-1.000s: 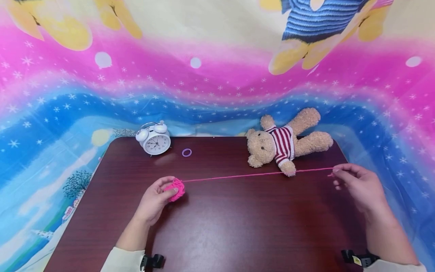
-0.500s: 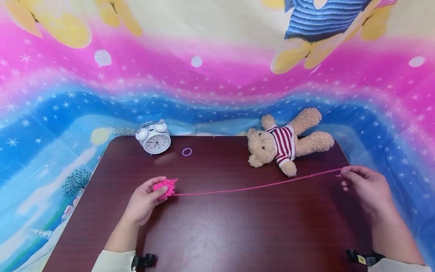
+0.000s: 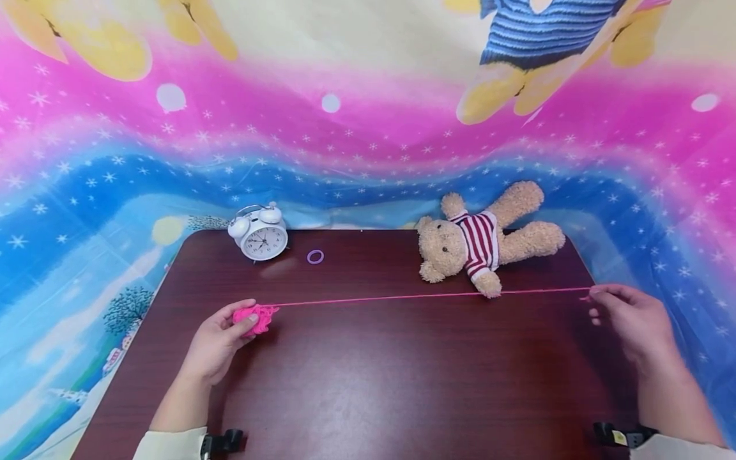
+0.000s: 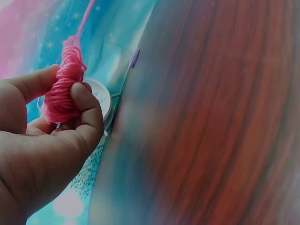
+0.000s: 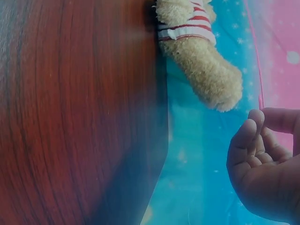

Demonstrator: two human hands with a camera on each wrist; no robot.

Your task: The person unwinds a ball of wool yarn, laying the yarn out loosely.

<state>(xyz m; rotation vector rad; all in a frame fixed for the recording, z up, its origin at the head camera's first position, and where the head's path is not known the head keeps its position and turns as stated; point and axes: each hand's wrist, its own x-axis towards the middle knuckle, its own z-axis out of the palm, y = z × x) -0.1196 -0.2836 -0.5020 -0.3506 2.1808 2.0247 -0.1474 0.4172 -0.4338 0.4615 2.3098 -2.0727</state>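
In the head view, the left hand (image 3: 214,344) grips a small bundle of pink yarn (image 3: 260,319) at the left of the table. From it a taut pink strand (image 3: 374,298) runs to the right hand (image 3: 639,326), whose thumb and fingers pinch its end. The left wrist view shows the yarn bundle (image 4: 63,89) wound in many loops between thumb and fingers of the left hand (image 4: 51,145). In the right wrist view the right hand (image 5: 267,164) pinches the strand (image 5: 257,56) at its fingertips.
A teddy bear (image 3: 480,243) in a striped shirt lies at the table's back right, its arm beside the strand. A white alarm clock (image 3: 263,239) stands at the back left, a purple ring (image 3: 315,257) to its right. A printed cloth (image 3: 368,147) hangs behind the brown table (image 3: 391,377).
The left hand has moved left with the yarn bundle, and the right hand slightly right. The strand between them is longer; it sagged half a second ago and is straight now.
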